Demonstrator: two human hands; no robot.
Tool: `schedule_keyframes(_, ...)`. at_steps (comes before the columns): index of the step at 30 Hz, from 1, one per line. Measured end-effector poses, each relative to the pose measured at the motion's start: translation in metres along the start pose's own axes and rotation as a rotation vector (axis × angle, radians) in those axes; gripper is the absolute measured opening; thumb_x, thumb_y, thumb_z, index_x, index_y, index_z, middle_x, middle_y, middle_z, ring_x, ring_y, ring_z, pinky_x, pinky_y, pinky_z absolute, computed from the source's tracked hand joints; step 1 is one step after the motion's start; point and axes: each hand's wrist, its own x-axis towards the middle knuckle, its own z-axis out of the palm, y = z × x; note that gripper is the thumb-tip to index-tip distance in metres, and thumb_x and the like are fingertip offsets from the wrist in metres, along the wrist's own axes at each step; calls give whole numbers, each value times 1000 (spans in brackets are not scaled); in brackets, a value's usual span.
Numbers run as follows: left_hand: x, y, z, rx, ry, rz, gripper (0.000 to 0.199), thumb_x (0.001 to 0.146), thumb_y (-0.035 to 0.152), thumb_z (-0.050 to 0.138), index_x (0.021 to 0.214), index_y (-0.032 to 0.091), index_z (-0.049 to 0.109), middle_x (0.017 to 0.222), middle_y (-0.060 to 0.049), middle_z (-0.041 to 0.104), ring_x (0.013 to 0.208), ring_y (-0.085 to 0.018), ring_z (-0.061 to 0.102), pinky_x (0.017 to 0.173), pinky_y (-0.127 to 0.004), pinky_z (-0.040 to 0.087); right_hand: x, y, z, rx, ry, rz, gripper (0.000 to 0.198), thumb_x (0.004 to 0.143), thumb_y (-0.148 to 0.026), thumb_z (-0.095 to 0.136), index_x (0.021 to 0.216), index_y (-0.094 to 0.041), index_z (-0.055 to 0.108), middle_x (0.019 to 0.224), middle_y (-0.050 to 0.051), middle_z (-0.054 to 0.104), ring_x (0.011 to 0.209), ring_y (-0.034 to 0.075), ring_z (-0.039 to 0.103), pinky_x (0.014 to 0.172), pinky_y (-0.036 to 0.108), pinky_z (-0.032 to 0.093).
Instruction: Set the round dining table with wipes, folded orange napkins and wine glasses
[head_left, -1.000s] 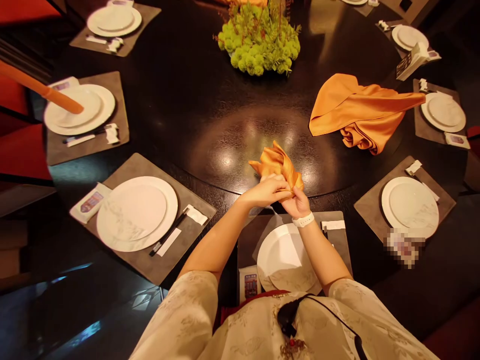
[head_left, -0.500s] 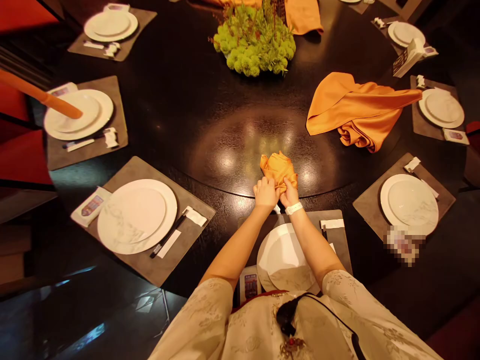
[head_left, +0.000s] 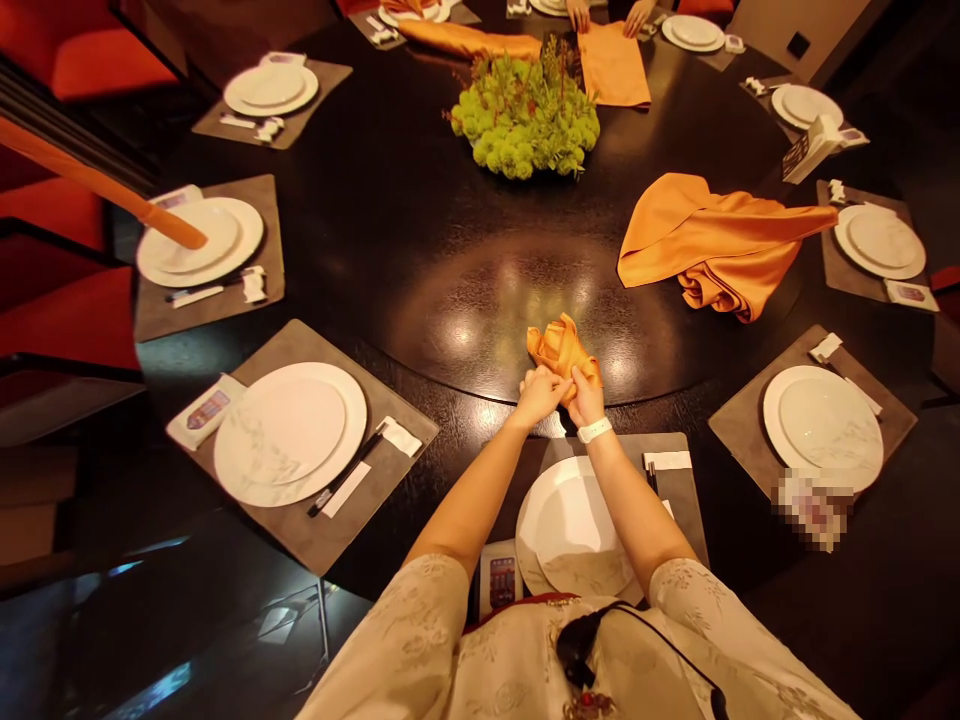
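Both my hands are closed on one orange cloth napkin [head_left: 561,342], folded into a gathered, petal-like bundle. My left hand [head_left: 541,392] pinches its lower left side, fingers bent over the cloth. On the lower right, my right hand [head_left: 584,397] grips the same bundle, with a white band on the wrist. The lowest part of the napkin is hidden by my fingers. Below my forearms lies a place setting with stacked white plates [head_left: 574,530] on a grey placemat [head_left: 679,515].
A pile of orange napkins [head_left: 720,240] lies to the right on the dark round table [head_left: 337,240]. Green plants [head_left: 525,125] stand in the middle. At the far side a co-worker's hands [head_left: 639,18] touch an orange cloth [head_left: 613,65]. Plate settings [head_left: 281,435] ring the edge.
My view has tilted up a little, bringing the co-worker's hands into sight. My left fingers have shifted right toward my right hand, and the napkin's top looks more spread into folds.
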Motion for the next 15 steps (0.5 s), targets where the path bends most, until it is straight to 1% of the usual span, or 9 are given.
schedule_keyframes(2,-7,-2,-8,-296,7,-27,26,91,38,58,85,17,71,92,-8,65,97,-21,60,92,-37,48,-12,-17,4,-57,28,-107,38,76,-31,67,112,-24,56,124,4,67,117,17,63,103,35,52)
schedule_keyframes(3,-12,-2,-14,-446,33,-29,24,90,38,59,95,16,70,97,-8,67,96,-20,61,91,-35,49,-20,-29,6,-91,18,-152,40,75,-31,68,113,-24,55,127,4,65,120,18,62,104,35,52)
schedule_keyframes(4,-18,0,-20,-581,71,-15,28,89,39,61,106,17,67,106,-10,67,97,-19,63,91,-33,51,-30,-42,8,-114,-13,-188,43,74,-32,69,114,-25,55,129,4,64,123,19,60,104,36,52)
schedule_keyframes(5,-24,4,-28,-694,111,21,37,88,41,63,117,18,63,117,-11,66,100,-19,64,92,-33,51,-40,-56,10,-128,-63,-211,46,74,-32,70,116,-25,53,131,4,63,125,21,59,105,38,52)
schedule_keyframes(7,-37,19,-44,-859,145,163,57,83,48,69,131,22,53,135,-13,58,111,-21,63,96,-34,51,-64,-81,16,-145,-166,-220,50,75,-33,71,120,-28,51,133,3,61,128,22,57,105,41,52)
schedule_keyframes(9,-52,40,-60,-961,140,318,69,78,55,74,134,24,48,139,-12,56,120,-23,61,101,-37,51,-87,-101,23,-161,-214,-198,50,79,-35,68,125,-32,48,136,1,59,129,21,55,106,44,51)
schedule_keyframes(11,-68,63,-75,-1012,148,401,75,71,59,79,132,26,49,135,-11,60,123,-25,60,102,-38,51,-108,-115,28,-163,-210,-165,47,85,-37,61,129,-34,46,137,1,59,131,22,54,105,48,51)
schedule_keyframes(13,-85,85,-88,-1011,158,432,79,64,63,82,126,26,52,129,-9,63,119,-25,62,99,-37,53,-124,-122,32,-144,-205,-137,41,90,-39,54,130,-34,48,135,2,60,132,23,53,105,51,50)
schedule_keyframes(15,-102,103,-100,-949,178,471,75,62,65,83,119,24,57,119,-7,67,109,-24,66,93,-37,56,-136,-126,33,-117,-226,-108,36,92,-41,51,127,-32,52,132,3,62,132,24,52,107,53,48)
